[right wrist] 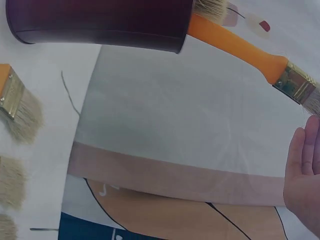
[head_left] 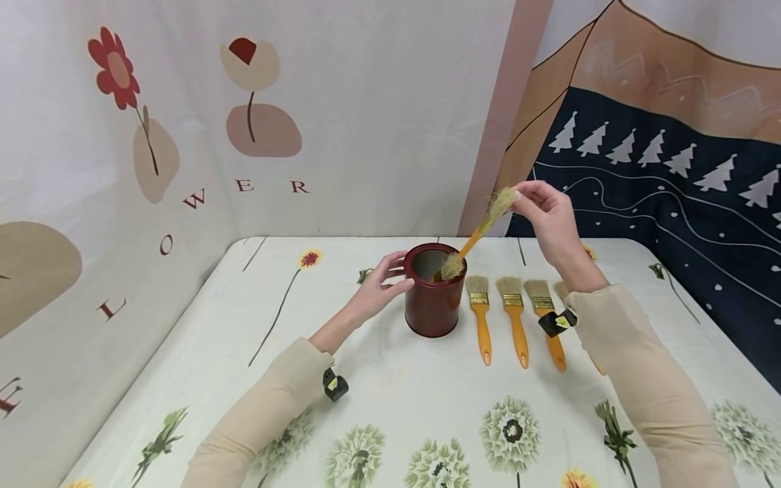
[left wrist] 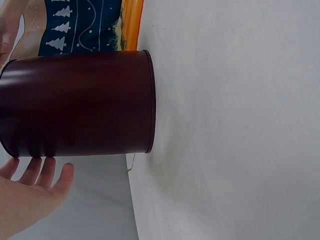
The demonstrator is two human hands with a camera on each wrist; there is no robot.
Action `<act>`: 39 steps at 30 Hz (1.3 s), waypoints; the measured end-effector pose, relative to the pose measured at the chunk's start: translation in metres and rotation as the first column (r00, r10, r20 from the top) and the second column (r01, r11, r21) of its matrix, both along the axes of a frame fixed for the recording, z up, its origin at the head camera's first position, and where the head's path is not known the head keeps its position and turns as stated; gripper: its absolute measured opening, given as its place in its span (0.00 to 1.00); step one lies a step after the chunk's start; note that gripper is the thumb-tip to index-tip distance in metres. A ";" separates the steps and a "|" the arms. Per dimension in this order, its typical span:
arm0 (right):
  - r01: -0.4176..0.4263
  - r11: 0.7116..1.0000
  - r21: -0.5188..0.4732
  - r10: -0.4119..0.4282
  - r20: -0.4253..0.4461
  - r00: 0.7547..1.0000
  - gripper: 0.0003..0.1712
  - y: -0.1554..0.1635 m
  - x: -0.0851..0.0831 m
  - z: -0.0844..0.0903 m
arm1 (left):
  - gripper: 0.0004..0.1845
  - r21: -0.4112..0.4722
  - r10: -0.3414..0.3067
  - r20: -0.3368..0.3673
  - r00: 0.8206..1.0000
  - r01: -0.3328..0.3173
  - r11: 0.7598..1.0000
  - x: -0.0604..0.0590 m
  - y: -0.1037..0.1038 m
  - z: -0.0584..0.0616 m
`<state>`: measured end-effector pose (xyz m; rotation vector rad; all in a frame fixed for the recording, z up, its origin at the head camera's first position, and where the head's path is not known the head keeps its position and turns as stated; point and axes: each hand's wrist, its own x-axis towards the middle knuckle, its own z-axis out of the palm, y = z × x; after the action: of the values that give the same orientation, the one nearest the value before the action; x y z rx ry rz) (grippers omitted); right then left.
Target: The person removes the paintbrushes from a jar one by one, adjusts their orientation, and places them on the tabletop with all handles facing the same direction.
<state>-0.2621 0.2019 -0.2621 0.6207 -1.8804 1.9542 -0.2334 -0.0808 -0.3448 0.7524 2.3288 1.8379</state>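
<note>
Right grip point(head_left: 551, 219) at bristle end of 1 handle-down paintbrush point(head_left: 481, 230)

The dark red can point(head_left: 433, 308) stands upright, glossy, its grey inside showing through the open top; the left hand point(head_left: 379, 288) grips it at the left near the rim. The right hand point(head_left: 552, 220) pinches 1 brush point(head_left: 487, 221) by its pale bristles; it tilts, bristles up and right, orange handle slanting down to the can's mouth. A 2nd brush point(head_left: 452, 268) sits in the can, bristles up at the right rim. Right of the can, 4 brushes point(head_left: 514, 301) lie in a row, bristles far, handles near, the rightmost mostly hidden.
</note>
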 end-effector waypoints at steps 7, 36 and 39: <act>-0.005 0.997 -0.082 0.001 -0.049 0.999 0.05 0.007 0.003 0.008 | 0.29 0.007 -0.003 0.004 1.000 0.003 1.000 0.000 0.000 0.000; 0.168 0.984 -0.064 -0.163 0.071 0.984 0.07 0.053 0.011 0.002 | 0.29 0.015 -0.003 -0.002 1.000 0.003 1.000 0.001 0.000 0.000; 0.187 0.982 -0.019 -0.185 0.072 0.980 0.06 0.058 0.011 -0.001 | 0.29 0.014 -0.003 -0.002 1.000 0.003 1.000 0.001 0.000 0.000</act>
<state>-0.2513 0.2595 -0.2628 0.3584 -1.8777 1.8981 -0.2324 -0.0810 -0.3449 0.7597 2.3177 1.8545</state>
